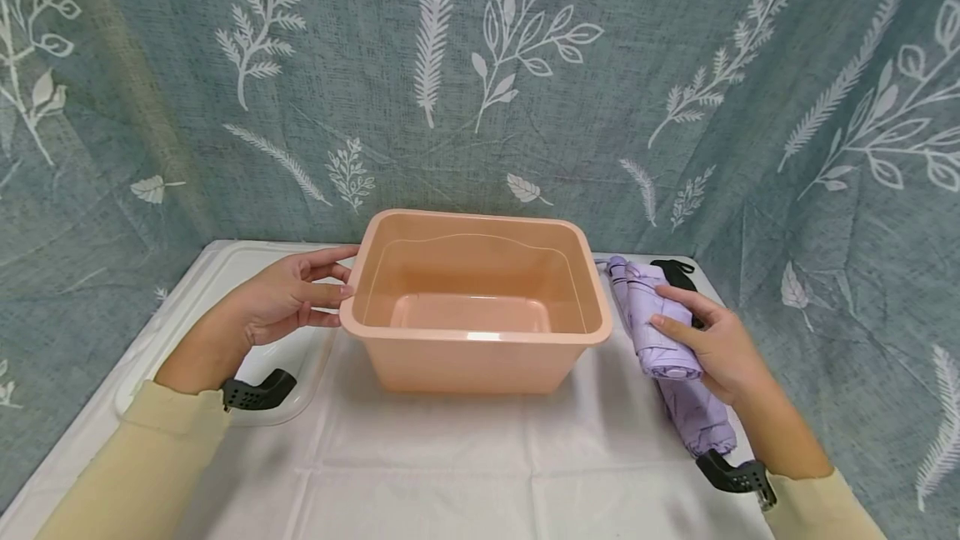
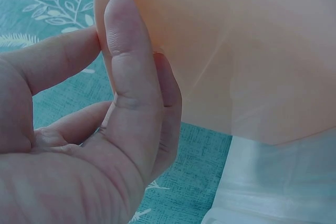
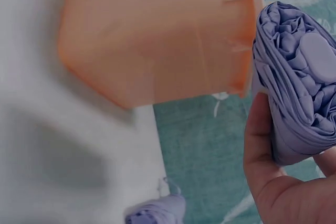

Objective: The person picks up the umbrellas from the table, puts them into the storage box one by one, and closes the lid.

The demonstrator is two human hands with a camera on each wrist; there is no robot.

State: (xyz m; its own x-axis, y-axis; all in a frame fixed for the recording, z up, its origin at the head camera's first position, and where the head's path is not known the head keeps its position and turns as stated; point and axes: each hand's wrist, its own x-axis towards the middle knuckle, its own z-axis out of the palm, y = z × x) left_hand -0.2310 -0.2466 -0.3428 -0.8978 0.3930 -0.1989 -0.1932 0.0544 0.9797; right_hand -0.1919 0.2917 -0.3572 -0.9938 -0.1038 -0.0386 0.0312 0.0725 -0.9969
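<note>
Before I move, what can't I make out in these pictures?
Black item: head view, partly hidden behind the held purple bundle and right hand; what it is can't be told.
Second purple bundle: head view, partly covered by the held one; right wrist view, cut off at the bottom edge.
White lid: head view, partly covered by the left hand and tub.
Some right-hand fingers: right wrist view, behind the held bundle.

From above, we find the way into the tub free. In front of it, the bench offers us room. The right hand with a purple roll, and another roll nearer to us, narrow the right side. The left hand has its fingers on the opposite rim; behind, the curtain blocks us.
</note>
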